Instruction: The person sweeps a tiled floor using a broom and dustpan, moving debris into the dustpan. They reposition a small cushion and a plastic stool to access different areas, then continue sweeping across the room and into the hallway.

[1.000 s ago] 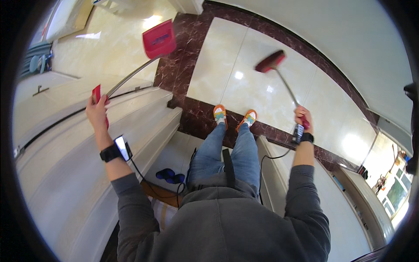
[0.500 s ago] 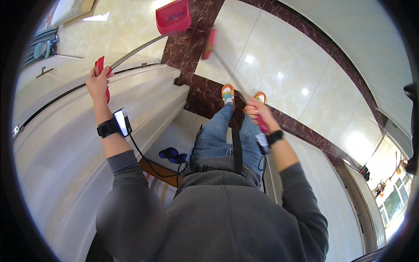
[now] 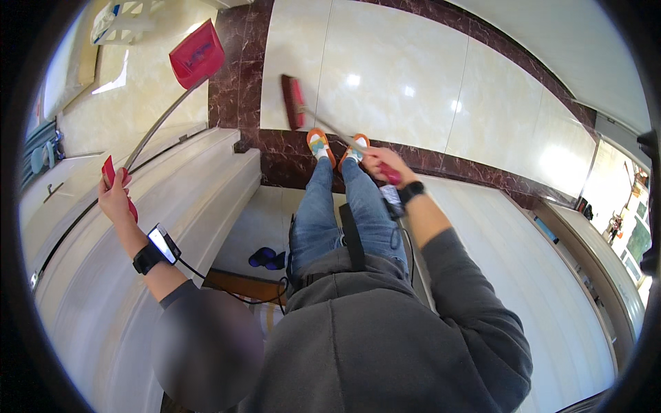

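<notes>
My left hand (image 3: 114, 195) is closed around the red grip of a long-handled dustpan (image 3: 197, 54). Its bent-looking metal handle runs up to the red pan, which lies over the pale floor beside the dark marble strip. With fingers wrapped round its red handle end, my right hand (image 3: 383, 165) holds a broom (image 3: 295, 102). The broom's red head with dark bristles is over the pale tiles, just ahead of my left foot. Dustpan and broom head are apart, the pan farther off and to the left.
Open white doors (image 3: 165, 186) and a door frame stand at my left. A white panel (image 3: 509, 261) is at my right, with an open cabinet (image 3: 592, 268) beyond. Dark blue slippers (image 3: 266, 258) lie behind my feet. A black cable (image 3: 227, 296) runs from my left wrist device.
My view has turned, so the surroundings shift left. The broom head has come nearer to my feet, and its handle lies at a lower slant. Both hands keep their holds.
</notes>
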A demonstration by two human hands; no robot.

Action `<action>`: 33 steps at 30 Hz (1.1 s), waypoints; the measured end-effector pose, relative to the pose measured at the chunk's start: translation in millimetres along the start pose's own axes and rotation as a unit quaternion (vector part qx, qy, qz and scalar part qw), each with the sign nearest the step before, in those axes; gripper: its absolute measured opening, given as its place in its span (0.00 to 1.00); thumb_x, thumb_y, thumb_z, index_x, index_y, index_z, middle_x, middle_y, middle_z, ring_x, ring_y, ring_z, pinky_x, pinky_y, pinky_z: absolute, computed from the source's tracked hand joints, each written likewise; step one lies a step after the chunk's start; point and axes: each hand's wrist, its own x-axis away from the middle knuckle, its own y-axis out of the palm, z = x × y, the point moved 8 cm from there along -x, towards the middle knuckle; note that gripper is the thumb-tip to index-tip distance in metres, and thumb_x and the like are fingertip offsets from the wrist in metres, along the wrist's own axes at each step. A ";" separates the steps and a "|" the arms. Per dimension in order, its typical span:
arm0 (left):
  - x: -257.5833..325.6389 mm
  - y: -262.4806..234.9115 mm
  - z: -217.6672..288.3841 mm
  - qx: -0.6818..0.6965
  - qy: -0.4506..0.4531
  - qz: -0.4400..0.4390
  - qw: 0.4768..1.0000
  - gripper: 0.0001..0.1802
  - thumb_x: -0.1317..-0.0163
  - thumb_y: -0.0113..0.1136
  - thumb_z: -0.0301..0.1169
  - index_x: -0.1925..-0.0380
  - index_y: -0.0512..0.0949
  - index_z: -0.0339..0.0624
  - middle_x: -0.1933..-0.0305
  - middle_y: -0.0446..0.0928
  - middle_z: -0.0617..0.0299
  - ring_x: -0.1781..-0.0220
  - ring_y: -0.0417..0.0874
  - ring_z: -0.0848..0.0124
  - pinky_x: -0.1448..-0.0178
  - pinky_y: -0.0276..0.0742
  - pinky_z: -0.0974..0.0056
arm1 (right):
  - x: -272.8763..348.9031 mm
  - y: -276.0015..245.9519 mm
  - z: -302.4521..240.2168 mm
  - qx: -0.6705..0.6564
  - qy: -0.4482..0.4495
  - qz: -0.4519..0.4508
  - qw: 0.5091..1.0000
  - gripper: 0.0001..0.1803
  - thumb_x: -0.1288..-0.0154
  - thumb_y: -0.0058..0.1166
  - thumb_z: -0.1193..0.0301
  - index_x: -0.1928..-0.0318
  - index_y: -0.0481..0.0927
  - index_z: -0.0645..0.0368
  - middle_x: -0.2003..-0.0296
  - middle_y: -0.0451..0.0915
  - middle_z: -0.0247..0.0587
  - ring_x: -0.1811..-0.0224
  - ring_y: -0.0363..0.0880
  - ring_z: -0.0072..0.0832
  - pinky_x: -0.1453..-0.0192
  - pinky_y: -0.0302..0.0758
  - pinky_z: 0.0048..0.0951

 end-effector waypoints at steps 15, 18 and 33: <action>24.2 27.4 63.1 0.015 0.059 -0.059 0.996 0.15 0.48 0.60 0.31 0.61 0.74 0.37 0.72 0.79 0.62 0.74 0.81 0.76 0.78 0.64 0.76 | 241.8 -126.9 -40.1 -0.068 -0.138 0.319 0.935 0.05 0.38 0.41 0.75 0.70 0.62 0.53 0.83 0.63 0.26 0.88 0.58 0.10 0.87 0.57 0.13; 28.2 34.6 70.1 0.004 0.068 -0.090 0.994 0.15 0.48 0.60 0.32 0.61 0.74 0.37 0.72 0.79 0.62 0.75 0.80 0.77 0.79 0.64 0.76 | 236.1 -90.5 -8.6 0.008 -0.172 0.343 0.923 0.06 0.42 0.45 0.76 0.63 0.66 0.54 0.85 0.64 0.28 0.88 0.59 0.15 0.87 0.59 0.20; 24.4 58.2 71.6 -0.005 0.162 -0.200 0.966 0.20 0.47 0.60 0.35 0.56 0.71 0.36 0.77 0.79 0.59 0.87 0.69 0.80 0.85 0.59 0.76 | 199.0 -29.1 233.5 -0.169 -0.157 0.286 0.930 0.32 0.41 0.46 0.76 0.37 0.52 0.56 0.83 0.66 0.30 0.87 0.61 0.16 0.84 0.59 0.19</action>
